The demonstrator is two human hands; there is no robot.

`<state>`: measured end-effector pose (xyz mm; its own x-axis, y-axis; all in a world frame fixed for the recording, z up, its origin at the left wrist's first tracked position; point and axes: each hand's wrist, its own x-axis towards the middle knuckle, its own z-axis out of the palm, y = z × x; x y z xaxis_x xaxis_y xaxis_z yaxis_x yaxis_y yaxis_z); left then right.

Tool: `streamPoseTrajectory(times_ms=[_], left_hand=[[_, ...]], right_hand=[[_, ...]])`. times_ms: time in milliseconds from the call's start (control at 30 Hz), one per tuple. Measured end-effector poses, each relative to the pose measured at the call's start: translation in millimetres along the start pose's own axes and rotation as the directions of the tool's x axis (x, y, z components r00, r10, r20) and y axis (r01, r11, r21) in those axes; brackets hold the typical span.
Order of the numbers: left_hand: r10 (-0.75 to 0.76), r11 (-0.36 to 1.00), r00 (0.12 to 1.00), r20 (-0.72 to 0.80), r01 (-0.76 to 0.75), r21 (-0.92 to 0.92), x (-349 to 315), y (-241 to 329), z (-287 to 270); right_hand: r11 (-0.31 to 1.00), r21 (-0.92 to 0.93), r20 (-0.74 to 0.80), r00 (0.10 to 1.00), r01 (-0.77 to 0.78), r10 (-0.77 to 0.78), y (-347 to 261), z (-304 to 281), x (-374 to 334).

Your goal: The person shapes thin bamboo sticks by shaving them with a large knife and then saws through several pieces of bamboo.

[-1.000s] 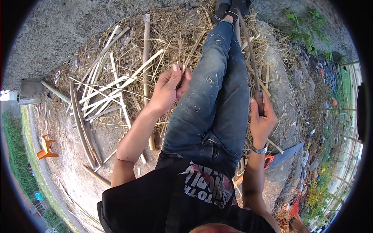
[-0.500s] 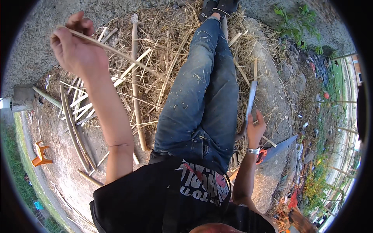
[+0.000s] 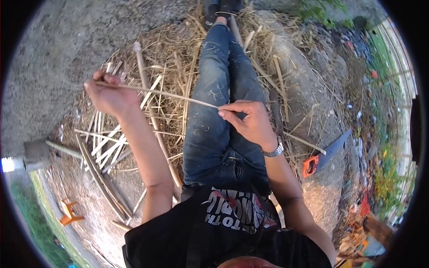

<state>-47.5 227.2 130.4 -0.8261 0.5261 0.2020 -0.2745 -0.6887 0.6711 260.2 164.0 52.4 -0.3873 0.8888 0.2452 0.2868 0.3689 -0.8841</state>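
In the head view, the only one, I see a thin strip (image 3: 165, 93) of what looks like wood or cane stretched in the air across the seated person's jeans (image 3: 205, 127), running from out past the legs on the left to above the left thigh. The left hand (image 3: 111, 96) has its fingers curled around the far end, palm turned up; exactly how the thumb presses there I cannot tell. The right hand (image 3: 248, 118) pinches the near tip, thumb and forefinger closed together on it.

The strip looks very light, and springy rather than soft: it spans the gap nearly straight. I'd expect it to bend under a firm push and perhaps split or snap if forced sharply. Its surface seems dry, so slipping is a small worry, though raw edges could leave splinters. The two ends seem the sensible holds, with a light fingertip pinch; a grip nearer the middle would steady it against whipping.

Around the person lie pale strips (image 3: 109, 149) in a loose heap, a long pole (image 3: 142, 67), and, on the right, a saw (image 3: 334, 148) with an orange handle.
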Motion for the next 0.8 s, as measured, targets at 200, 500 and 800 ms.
streamPoseTrajectory(times_ms=[200,500,800], left_hand=[[-0.188,0.962,0.964,0.186,0.142,0.235,-37,-36,-32],[-0.404,0.906,0.872,0.276,0.341,0.249,-183,-65,1],[-0.685,0.704,0.304,0.662,0.043,0.709,-282,-75,-33]], right_hand=[[0.996,-0.03,-0.13,0.988,-0.087,0.082,28,3,-42],[0.975,0.109,-0.158,0.965,-0.195,0.21,28,31,-119],[0.96,0.197,-0.574,0.771,-0.198,0.277,57,-10,-197]])
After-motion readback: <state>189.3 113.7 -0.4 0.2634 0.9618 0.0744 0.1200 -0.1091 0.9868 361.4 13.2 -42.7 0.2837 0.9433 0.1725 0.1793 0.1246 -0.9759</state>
